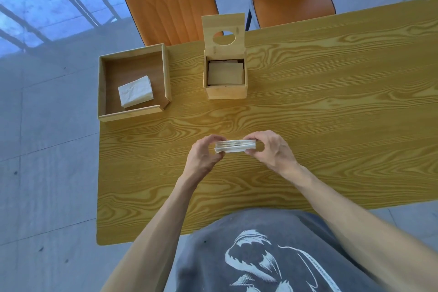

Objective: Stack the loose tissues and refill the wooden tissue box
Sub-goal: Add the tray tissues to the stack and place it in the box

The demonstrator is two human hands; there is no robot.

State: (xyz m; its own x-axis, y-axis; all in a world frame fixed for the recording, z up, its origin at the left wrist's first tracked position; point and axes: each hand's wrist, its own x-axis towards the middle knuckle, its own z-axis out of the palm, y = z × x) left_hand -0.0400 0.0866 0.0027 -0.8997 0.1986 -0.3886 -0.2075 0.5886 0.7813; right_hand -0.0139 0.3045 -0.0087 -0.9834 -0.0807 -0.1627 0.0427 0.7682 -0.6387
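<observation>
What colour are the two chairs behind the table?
Orange, with dark edging: the two padded chairs behind the wood-grain table, seen in the head view.

The tabletop point(308, 102) is showing a yellow wood-grain finish, smooth and faintly sheened, with bold swirling grain. The tissue box point(226, 92) and its raised lid point(224, 31) are looking like pale, matt, smooth-sanded wood, and the tray point(102, 83) is showing the same light wood on its walls with a darker brown matt floor. The tissue in the tray point(135, 91) is appearing as soft, crinkled white paper. The stack of tissues point(234, 146) is showing thin layered paper edges. The chairs point(166, 0) are wearing smooth orange upholstery with stitched ribs. The floor point(47, 149) is looking like glossy grey tile. The shirt point(272, 232) is reading as matt grey cloth.
</observation>
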